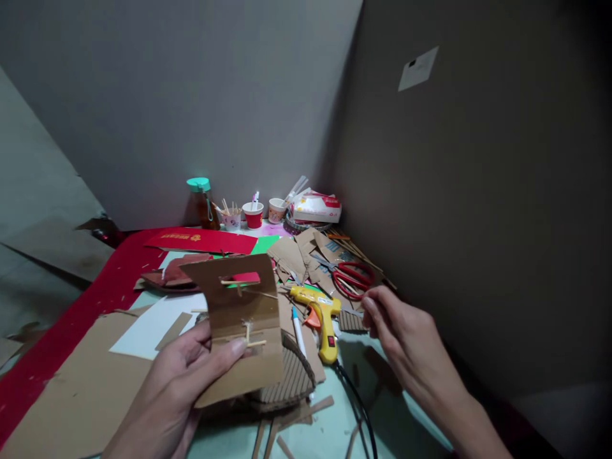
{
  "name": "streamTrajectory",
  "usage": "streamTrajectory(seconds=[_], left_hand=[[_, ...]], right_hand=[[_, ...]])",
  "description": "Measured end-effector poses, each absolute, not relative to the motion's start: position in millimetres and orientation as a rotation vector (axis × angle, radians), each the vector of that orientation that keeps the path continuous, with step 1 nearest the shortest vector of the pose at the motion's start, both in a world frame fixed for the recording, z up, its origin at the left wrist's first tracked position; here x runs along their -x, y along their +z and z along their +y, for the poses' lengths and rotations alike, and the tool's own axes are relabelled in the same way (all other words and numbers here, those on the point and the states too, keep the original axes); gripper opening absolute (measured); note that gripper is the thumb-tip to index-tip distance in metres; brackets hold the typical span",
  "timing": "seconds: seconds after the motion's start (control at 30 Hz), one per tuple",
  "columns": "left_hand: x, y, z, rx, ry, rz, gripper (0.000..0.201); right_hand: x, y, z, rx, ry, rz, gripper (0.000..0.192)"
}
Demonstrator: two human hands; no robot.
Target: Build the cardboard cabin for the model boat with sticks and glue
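Note:
My left hand [186, 376] grips a folded piece of brown cardboard [246, 373], thumb pressed on its front face. The cardboard has a rectangular cut-out near its top, and short wooden sticks [255, 343] are attached to it. My right hand [401, 338] is closed in a pinch to the right of the yellow glue gun [327, 319]; whatever is between its fingertips is hidden. A translucent glue stick [352, 313] runs from the gun's rear up to those fingertips, but I cannot tell whether they touch. Red-handled scissors [352, 279] lie just beyond.
Cardboard scraps [291, 258] and a blue-capped pen [298, 328] surround the gun, whose black cord [358, 401] trails forward. A corrugated cardboard piece [291, 379] sits behind the held one. Paper cups [253, 215], a bottle [203, 204] and a white-red packet [315, 207] line the wall.

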State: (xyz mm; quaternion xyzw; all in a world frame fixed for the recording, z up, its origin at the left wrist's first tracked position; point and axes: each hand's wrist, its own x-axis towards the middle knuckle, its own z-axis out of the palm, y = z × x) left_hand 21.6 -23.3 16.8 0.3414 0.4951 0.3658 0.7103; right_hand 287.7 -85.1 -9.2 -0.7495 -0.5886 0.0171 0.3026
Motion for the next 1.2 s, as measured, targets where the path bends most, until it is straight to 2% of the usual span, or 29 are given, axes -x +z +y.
streamTrajectory(seconds=[0.1,0.2,0.33,0.43,0.6,0.73,0.97,1.2], left_hand=[[-18,17,-20,-0.758,0.884,1.128,0.046],[-18,19,-20,-0.807,0.946,1.177,0.048],[-21,23,-23,-0.902,1.018,1.17,0.053],[-22,26,-25,-0.883,1.0,1.165,0.047],[-19,28,-24,-0.826,0.947,1.109,0.051],[-15,26,-20,-0.819,0.869,1.073,0.043],[-15,22,-18,-0.829,0.894,1.059,0.045],[-14,22,-17,-0.835,0.882,1.047,0.044]], right_hand=[[-274,-24,-79,2.123,0.041,-1.661,0.034],[-258,-36,-72,2.211,0.021,-1.737,0.016],[-247,-43,-66,2.237,0.014,-1.797,0.023],[-246,-45,-62,2.236,0.029,-1.817,0.015],[-251,-49,-60,2.216,0.059,-1.756,0.006],[-270,-45,-63,2.145,0.081,-1.598,0.009],[-271,-42,-64,2.069,0.205,-1.672,0.023],[-249,-53,-59,2.117,0.172,-1.686,0.015]])
